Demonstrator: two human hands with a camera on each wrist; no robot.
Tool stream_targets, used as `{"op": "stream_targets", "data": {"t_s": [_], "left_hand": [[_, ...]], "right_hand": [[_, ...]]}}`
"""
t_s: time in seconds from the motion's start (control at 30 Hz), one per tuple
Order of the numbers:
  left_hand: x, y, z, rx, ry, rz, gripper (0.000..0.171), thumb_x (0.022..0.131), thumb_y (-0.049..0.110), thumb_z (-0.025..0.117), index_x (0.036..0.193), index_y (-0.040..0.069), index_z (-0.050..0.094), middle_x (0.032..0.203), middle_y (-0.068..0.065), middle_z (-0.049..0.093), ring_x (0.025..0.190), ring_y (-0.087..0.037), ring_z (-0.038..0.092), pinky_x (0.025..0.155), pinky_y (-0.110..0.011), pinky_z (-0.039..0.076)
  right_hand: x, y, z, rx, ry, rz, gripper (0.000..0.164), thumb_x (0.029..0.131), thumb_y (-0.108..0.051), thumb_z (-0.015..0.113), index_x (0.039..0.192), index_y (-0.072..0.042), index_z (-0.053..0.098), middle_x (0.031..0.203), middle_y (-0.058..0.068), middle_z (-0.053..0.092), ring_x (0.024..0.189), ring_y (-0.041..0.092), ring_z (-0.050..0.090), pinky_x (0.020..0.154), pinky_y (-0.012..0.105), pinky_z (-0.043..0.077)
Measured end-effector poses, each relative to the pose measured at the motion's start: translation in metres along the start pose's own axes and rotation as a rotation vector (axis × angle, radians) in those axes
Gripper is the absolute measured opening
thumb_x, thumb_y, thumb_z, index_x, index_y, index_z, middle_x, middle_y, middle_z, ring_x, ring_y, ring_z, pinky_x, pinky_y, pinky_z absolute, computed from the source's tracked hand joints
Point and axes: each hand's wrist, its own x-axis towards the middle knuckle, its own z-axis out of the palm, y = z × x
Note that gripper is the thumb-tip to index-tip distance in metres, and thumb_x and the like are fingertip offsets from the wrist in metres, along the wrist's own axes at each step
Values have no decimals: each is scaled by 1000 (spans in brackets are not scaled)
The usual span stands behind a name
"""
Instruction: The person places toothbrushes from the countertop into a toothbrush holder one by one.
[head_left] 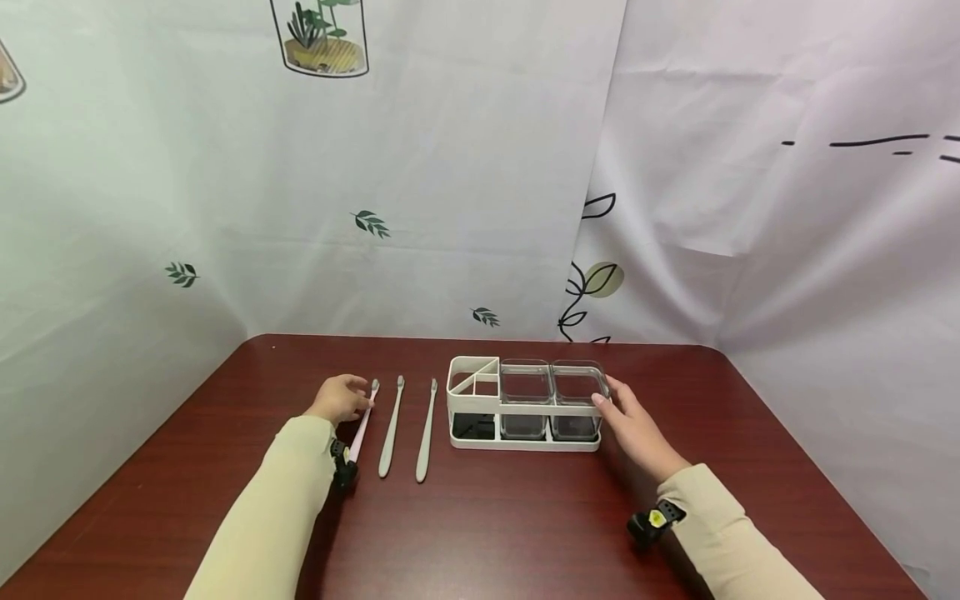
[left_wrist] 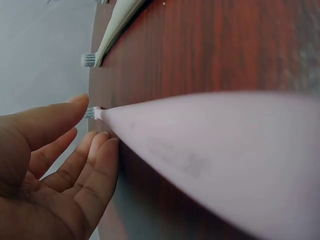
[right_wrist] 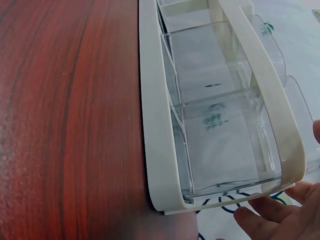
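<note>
My left hand (head_left: 341, 400) is at the upper part of a pink toothbrush (head_left: 362, 435) lying on the table. In the left wrist view its thumb and fingers stand apart on either side of the brush's neck, with the pale handle (left_wrist: 215, 150) large in front. To the right lie two whitish toothbrushes (head_left: 391, 433), (head_left: 425, 442), roughly parallel, bristle ends away from me. A white toothbrush holder (head_left: 525, 445) with two clear cups (head_left: 525, 383), (head_left: 576, 385) stands right of them. My right hand (head_left: 633, 425) holds its right end, thumb in front and fingers around the side.
The dark red wooden table (head_left: 480, 533) has rounded far corners. Behind it and along both sides hangs a white cloth (head_left: 450, 167) printed with leaves and plants. The holder's left end has a slanted divider (head_left: 480, 375) on its upper frame.
</note>
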Motion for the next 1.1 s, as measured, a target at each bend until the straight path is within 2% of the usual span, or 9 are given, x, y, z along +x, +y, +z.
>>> {"op": "stream_targets", "data": {"t_s": [0.17,0.43,0.83,0.97,1.1], "left_hand": [[2,-1,2,6,1,-20,50,85,-11,61,132,-15,44,120,-33,52,101,-37,60,81,-43,54],[7,0,3,77,-2,-21,47,84,-12,63,128,-15,47,119,-33,53,106,-43,57,81,-44,55],[10,4,7,161,-14,2,43,83,-12,60,124,-16,51,111,-30,56,91,-34,59,66,-37,56],[10,5,8,190,-12,12,41,83,-10,59,123,-16,52,113,-31,56,88,-31,57,62,-34,53],[10,6,10,207,1,3,40,84,-8,59,123,-15,53,117,-33,55,88,-31,58,63,-33,53]], "right_hand": [[-1,-1,0,34,-15,3,61,104,-33,42,150,-1,19,152,25,23,142,40,20,112,58,21],[-1,-1,0,55,-7,-5,60,104,-33,42,149,0,20,150,27,26,140,39,24,112,57,22],[-1,-2,-1,53,-30,12,62,104,-32,42,150,1,17,151,27,25,141,40,23,112,58,21],[-2,-4,-2,31,-31,28,62,104,-33,43,151,0,17,151,27,26,140,40,25,112,58,22],[-2,-4,-2,24,-25,30,62,103,-33,44,150,-1,20,150,27,28,139,40,27,111,58,24]]}}
